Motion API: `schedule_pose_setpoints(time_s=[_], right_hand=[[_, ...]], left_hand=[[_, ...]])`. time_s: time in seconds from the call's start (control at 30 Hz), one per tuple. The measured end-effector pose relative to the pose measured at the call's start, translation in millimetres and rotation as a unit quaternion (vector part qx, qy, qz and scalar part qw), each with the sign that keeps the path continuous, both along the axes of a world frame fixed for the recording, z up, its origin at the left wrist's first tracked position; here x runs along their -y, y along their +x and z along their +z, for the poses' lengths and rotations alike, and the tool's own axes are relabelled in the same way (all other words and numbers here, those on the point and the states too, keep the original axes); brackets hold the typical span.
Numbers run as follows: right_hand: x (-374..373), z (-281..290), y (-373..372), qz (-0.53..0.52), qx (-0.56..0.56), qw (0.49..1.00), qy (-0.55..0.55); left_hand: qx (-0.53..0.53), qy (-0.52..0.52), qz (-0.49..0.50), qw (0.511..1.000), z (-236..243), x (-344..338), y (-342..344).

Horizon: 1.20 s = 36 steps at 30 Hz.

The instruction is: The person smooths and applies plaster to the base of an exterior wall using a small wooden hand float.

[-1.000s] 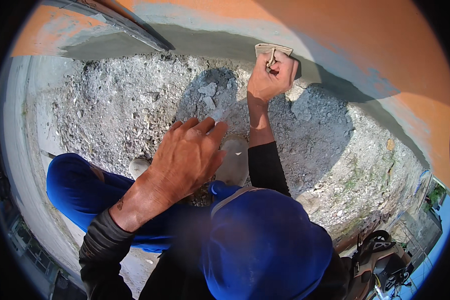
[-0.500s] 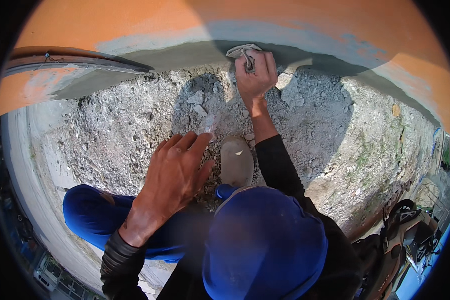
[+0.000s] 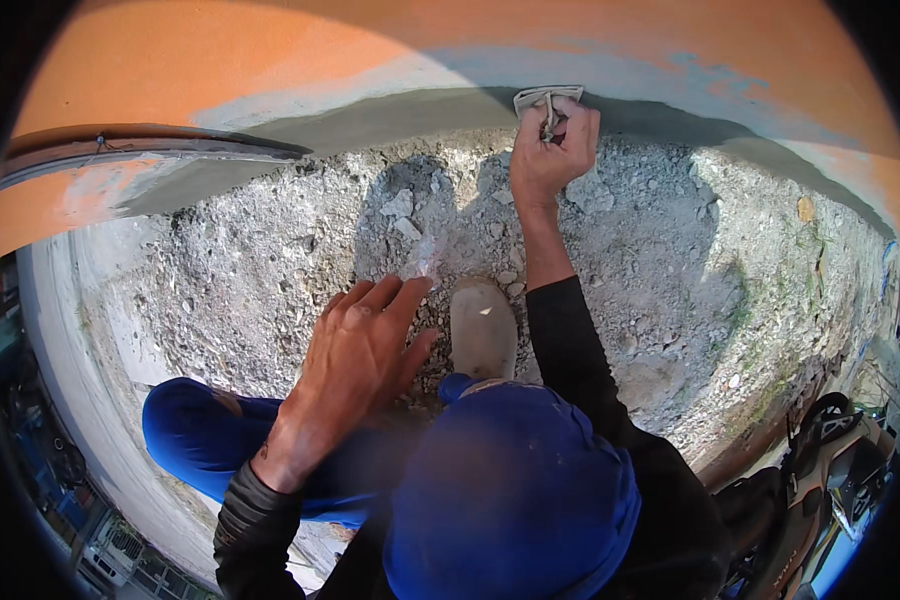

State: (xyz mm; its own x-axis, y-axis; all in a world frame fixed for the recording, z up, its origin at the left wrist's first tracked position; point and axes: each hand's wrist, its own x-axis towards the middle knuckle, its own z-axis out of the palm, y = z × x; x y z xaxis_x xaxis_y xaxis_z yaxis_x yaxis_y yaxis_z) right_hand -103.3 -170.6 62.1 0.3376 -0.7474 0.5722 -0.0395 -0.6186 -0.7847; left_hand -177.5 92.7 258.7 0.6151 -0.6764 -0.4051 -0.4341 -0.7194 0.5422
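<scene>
My right hand [image 3: 554, 155] is closed round the handle of a small plastering trowel [image 3: 550, 95], its flat, mortar-smeared plate up against the low wall. It touches a band of wet grey plaster [image 3: 410, 114] running along the wall's foot. My left hand [image 3: 355, 345] hangs above the rubble, back upward, fingers stretched forward and thumb apart. A scrap of clear plastic [image 3: 425, 258] shows just beyond its fingertips; whether they touch cannot be made out.
Above the plaster the wall [image 3: 270, 60] is orange. Loose gravel [image 3: 240, 290] covers the ground around my shoe [image 3: 483, 328] and blue-clad knee [image 3: 195, 430]. A thin ledge [image 3: 210, 142] juts out at left. A motorcycle [image 3: 820, 500] stands at lower right.
My right hand and the trowel have slid to the right along the plaster. The left hand has kept much the same pose, and the view has shifted slightly.
</scene>
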Motion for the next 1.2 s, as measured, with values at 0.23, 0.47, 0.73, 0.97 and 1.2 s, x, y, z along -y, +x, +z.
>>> schedule_pose_setpoints(time_s=[0.23,0.47,0.73,0.97,1.2], right_hand=[[28,-9,-10,0.009,-0.018,1.0,-0.009],[35,-7,-11,0.077,-0.045,0.976,-0.2],[37,13,-7,0.083,0.009,0.989,-0.122],[32,-7,-18,0.047,0.054,0.985,0.156],[-55,-8,11,0.191,-0.027,0.975,-0.105]], left_hand=[[0.028,-0.023,0.01,0.999,0,-3,4],[-0.008,0.018,0.002,1.0,-3,1,6],[0.077,-0.036,0.01,0.996,-22,-14,-9],[0.04,-0.018,0.013,0.999,-20,3,1],[0.082,-0.042,0.016,0.996,-23,-5,-7]])
